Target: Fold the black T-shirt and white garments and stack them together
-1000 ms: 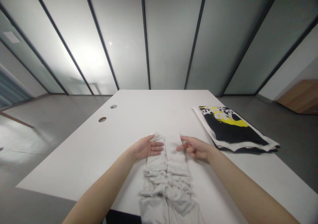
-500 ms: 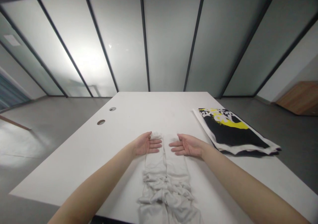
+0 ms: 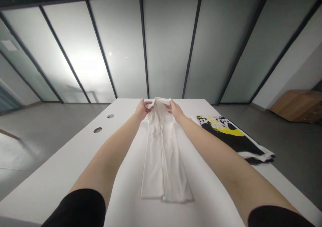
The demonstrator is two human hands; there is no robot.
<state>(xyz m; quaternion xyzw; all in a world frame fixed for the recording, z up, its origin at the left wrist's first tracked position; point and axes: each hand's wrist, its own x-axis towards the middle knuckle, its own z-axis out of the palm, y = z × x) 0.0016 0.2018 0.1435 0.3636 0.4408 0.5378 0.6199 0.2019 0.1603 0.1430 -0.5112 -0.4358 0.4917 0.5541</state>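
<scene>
A long, narrow piece of white clothing (image 3: 162,153) stretches down the middle of the white table (image 3: 83,160), with a line running lengthwise between its two halves. Its far end is lifted off the table, while the near end lies flat and straight. My left hand (image 3: 143,109) pinches the far left corner between thumb and fingers. At the far right corner, my right hand (image 3: 175,109) grips the cloth the same way. The exact kind of clothing cannot be made out.
To the right of my right arm lies a folded black, white and yellow printed cloth (image 3: 226,133). Two round holes (image 3: 98,130) pierce the table's left side. Frosted glass panels (image 3: 166,45) stand beyond the far edge, and a wooden piece (image 3: 298,104) rests on the floor at right.
Both hands have gone from lying open on the white clothing to gripping its far end, farther away and raised. The bunched near part is now drawn out smooth.
</scene>
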